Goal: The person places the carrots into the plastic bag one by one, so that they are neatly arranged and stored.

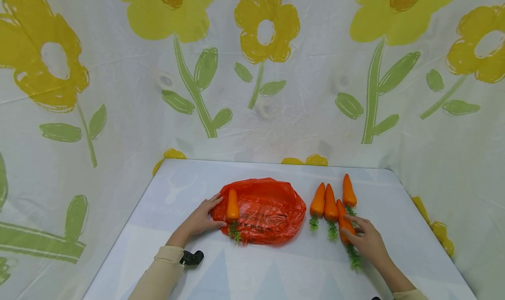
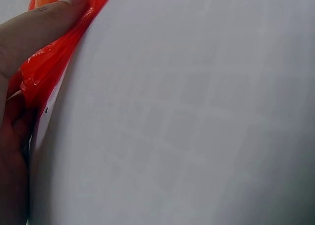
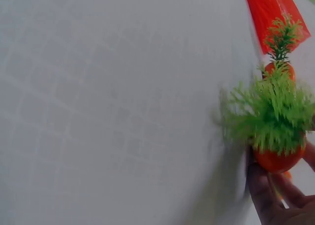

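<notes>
A red plastic bag [image 1: 268, 223] lies flat on the white table, with one orange toy carrot [image 1: 232, 208] on its left part. My left hand [image 1: 199, 221] holds the bag's left edge; in the left wrist view the thumb [image 2: 54, 20] lies over the red plastic [image 2: 51, 70] and the other fingers are partly hidden below it. Right of the bag, my right hand [image 1: 368, 241] grips a carrot [image 1: 345, 223] between thumb and fingers. Its green top [image 3: 278, 109] points toward the right wrist camera. Whether this carrot touches the table cannot be told.
Two carrots lie side by side, one nearer the bag [image 1: 317, 201] and one beside the gripped carrot [image 1: 330, 205]. Another carrot [image 1: 349, 192] lies farther back. A flower-patterned curtain [image 1: 272, 129] stands behind the table [image 1: 236, 273].
</notes>
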Available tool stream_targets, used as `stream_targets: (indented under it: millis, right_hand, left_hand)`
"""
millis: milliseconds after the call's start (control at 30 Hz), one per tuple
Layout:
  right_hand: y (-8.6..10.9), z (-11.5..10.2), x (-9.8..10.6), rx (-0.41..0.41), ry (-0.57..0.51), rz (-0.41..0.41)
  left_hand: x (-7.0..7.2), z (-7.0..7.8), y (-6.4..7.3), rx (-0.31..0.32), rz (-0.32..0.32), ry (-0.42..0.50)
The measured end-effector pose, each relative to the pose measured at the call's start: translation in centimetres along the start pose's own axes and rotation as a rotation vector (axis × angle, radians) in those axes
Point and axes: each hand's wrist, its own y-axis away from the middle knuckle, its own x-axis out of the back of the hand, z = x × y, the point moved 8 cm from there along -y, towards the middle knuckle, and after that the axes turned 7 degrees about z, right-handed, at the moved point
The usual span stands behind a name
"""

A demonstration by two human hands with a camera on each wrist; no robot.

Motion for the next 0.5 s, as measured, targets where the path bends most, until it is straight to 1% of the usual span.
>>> stream_targets:
  millis: [233,500]
  right_hand:
    - [-0.25,0.18,-0.24,-0.018,0.035,-0.052]
    - [-0.2,0.35,-0.42,-0.071,0.036,-0.11]
  left_hand:
    - [0.0,-0.01,0.02,0.0,0.003,-0.002]
    - [-0.07,-0.12,-0.04,0.007,0.0,0.0]
